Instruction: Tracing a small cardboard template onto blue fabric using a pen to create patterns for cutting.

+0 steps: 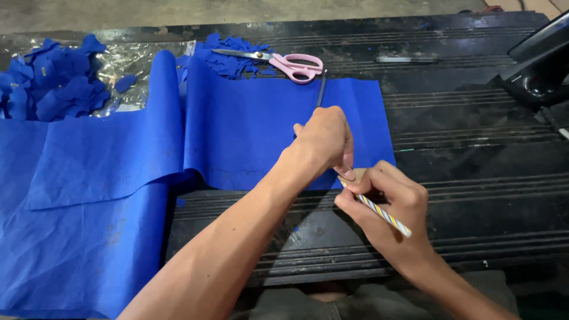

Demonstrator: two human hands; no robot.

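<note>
A long sheet of blue fabric [237, 127] lies over a black ribbed table [474, 195], its left part hanging toward me. My left hand [323, 142] presses down on the fabric's near right corner, fingers curled over a small tan piece [352, 175] that is mostly hidden. My right hand [391, 207] holds a striped pencil [385, 214], its tip at the fabric edge beside my left fingers.
Pink-handled scissors [284, 64] lie at the far edge on blue scraps [231, 56]. A dark pen [320, 90] lies below them. More blue cut pieces [56, 80] are piled on clear plastic at far left. A black device [536, 65] stands at right.
</note>
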